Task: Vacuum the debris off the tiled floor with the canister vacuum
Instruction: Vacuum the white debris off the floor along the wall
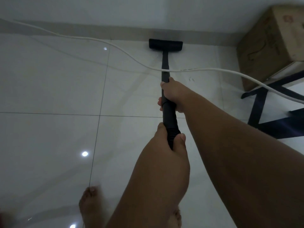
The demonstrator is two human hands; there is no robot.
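Vacuum wand (165, 63) points ahead, head at wall; both hands clamped on it.

floor (49, 89): glossy pale tiles with dark grout lines, mirroring bright ceiling-light spots | wall (148, 12): plain white, meeting a grey skirting strip (82, 28) | right corner: cardboard box (269, 45) sitting beside a dark metal frame (259, 104) | light: staying dim
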